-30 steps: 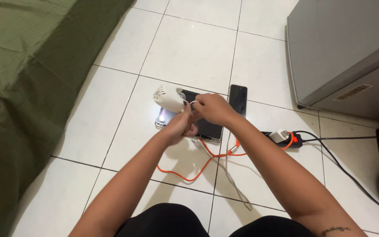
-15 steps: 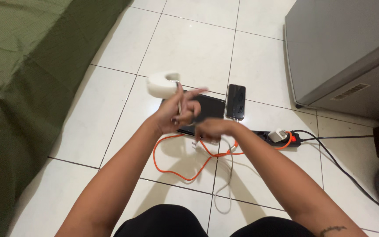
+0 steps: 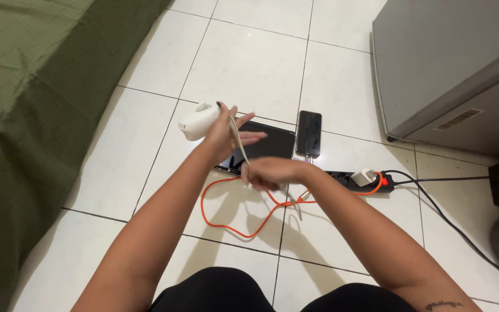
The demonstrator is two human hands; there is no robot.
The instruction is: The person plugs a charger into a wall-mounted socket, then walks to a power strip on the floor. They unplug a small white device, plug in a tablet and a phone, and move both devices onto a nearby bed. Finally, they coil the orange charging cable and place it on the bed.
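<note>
Your left hand holds a small white gadget up above the floor, at about ten o'clock from your right hand; its fingers are spread out flat, with the gadget tucked under the thumb; a thin pale cord runs down from the gadget to your right hand, and that hand's fingers are curled and pressed together on the cord.

The cord looks partly wound, I think; a short loose end hangs under your right hand, so some winding looks left to do.

Half a second ago your left hand was higher and more closed, and a long loop of pale cord lay on the tiles; now most of that loop is off the tiles; your right hand sits in nearly the same spot.

Under your hands lies a dark tablet; a black phone lies just beside it at three o'clock; an orange cable curls on the white tile floor and runs to a black power strip with a white plug in it; a green bed cover is at nine o'clock; a grey box stands at two o'clock.
</note>
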